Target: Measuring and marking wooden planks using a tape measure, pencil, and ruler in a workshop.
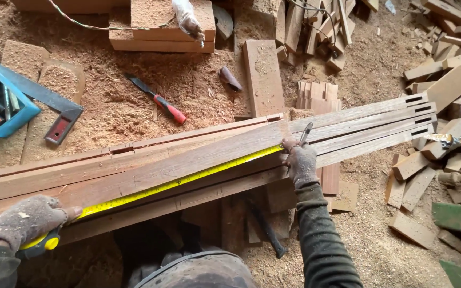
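Observation:
A yellow tape measure blade point(188, 178) lies stretched along a long brown wooden plank point(150, 170) that rests on other planks. My left hand point(25, 218), in a dusty grey glove, grips the yellow tape measure case point(46, 243) at the plank's near left end. My right hand point(300, 162), also gloved, presses the far end of the tape onto the plank and holds a pencil point(305, 133) upright between its fingers.
Long slotted boards point(380, 125) run to the right. A red-handled chisel point(161, 104), a try square point(54, 114) and a blue tool tray point(1, 101) lie in sawdust behind. Offcut blocks point(444, 90) pile at right. A hammer point(265, 226) lies below the planks.

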